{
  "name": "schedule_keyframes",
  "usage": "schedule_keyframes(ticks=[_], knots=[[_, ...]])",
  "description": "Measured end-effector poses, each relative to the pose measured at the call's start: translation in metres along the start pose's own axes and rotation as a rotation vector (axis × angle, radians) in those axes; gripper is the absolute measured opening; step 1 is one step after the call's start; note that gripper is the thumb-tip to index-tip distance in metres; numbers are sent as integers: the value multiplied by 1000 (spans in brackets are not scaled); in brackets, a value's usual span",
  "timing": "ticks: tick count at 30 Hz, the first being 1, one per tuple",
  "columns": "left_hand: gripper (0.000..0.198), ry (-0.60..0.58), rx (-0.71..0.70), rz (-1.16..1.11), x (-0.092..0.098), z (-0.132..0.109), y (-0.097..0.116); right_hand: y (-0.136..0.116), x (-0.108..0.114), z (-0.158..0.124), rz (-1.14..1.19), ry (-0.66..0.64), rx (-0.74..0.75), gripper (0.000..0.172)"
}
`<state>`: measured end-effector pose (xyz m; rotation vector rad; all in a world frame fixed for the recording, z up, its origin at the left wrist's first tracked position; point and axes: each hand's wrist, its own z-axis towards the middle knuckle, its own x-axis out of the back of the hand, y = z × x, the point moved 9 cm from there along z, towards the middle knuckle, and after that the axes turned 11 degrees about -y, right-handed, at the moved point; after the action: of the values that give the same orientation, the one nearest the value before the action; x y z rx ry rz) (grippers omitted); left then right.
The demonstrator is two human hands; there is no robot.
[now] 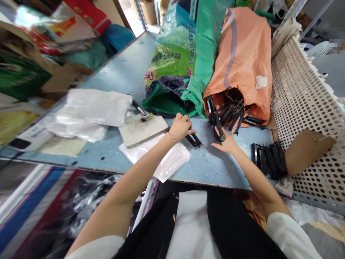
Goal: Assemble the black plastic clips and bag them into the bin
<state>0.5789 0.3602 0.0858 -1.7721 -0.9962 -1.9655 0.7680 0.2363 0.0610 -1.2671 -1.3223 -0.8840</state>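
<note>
My left hand (182,126), with a beaded bracelet at the wrist, curls over slim black plastic parts (194,140) lying on the blue table; its fingertips are partly hidden. My right hand (228,142) has thumb and fingers apart at a black plastic part (219,127) near the mouth of an orange woven sack (248,54). More such black parts (231,111) spill from that sack. Left of it lies a green woven sack (203,61), its mouth facing me.
A grey-white block (142,131) lies on clear plastic bags (172,158), with a black-handled tool (145,117) on top. White bags (91,111) are stacked left. Bundled black parts (269,160) stand beside a perforated white panel (309,108) and brown cardboard (307,151).
</note>
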Motion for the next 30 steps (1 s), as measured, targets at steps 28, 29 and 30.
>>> schedule_keyframes(ticks=[28,29,30], knots=[[58,496,112,-700,63,-109,36,-122,-11,-18,1357,-226,97,43],[71,495,109,-876,55,-113,40,-128,-17,-27,1490,-227,94,47],[80,435,91,-1076,42,-114,47,-133,-21,-35,1582,-226,106,53]])
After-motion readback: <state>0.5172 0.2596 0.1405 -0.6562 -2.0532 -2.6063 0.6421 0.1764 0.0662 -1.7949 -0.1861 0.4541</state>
